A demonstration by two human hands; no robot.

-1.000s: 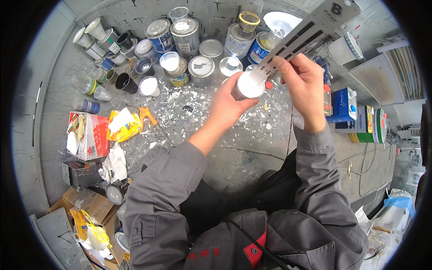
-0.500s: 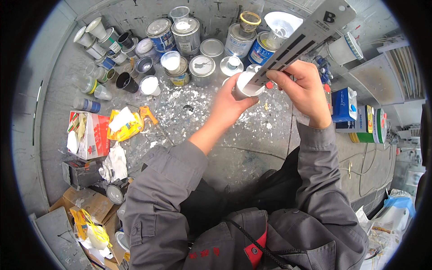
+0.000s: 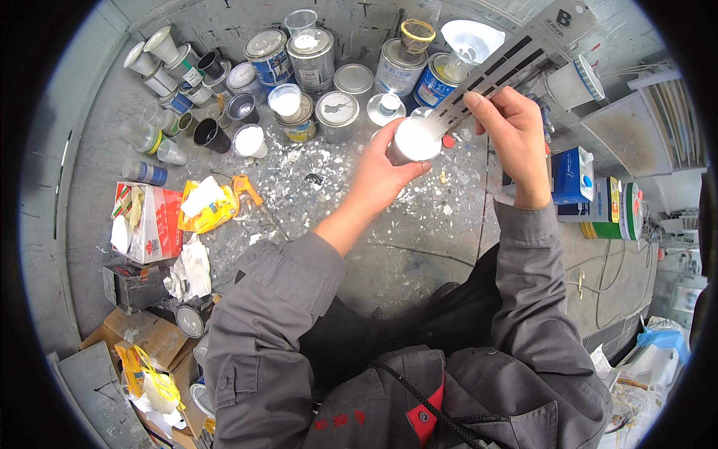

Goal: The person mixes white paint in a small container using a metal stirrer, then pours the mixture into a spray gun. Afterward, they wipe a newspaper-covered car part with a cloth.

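My left hand (image 3: 381, 176) grips a cup of white liquid (image 3: 416, 139) from the side, holding it above the paint-spattered floor. In my right hand (image 3: 513, 142) is a long, flat, grey perforated mixing stick (image 3: 523, 46), pinched between thumb and fingers and slanting down from the upper right, its lower end dipping into the white liquid. Just beyond the cup are a lidded silver can (image 3: 336, 109), a container with a white top (image 3: 385, 112) and a small red cap (image 3: 449, 141).
Cans (image 3: 265, 56) and cups (image 3: 211, 137) crowd the back and left. A red box (image 3: 161, 239), yellow pack (image 3: 213, 213) and cardboard box (image 3: 149, 329) lie left. Blue jerrycans (image 3: 570, 176) stand right; a cable (image 3: 419, 251) crosses the floor before my legs.
My right hand dipped with the stick deeper toward the cup half a second ago and is now raised again, slightly higher and to the right. My left hand has barely moved.
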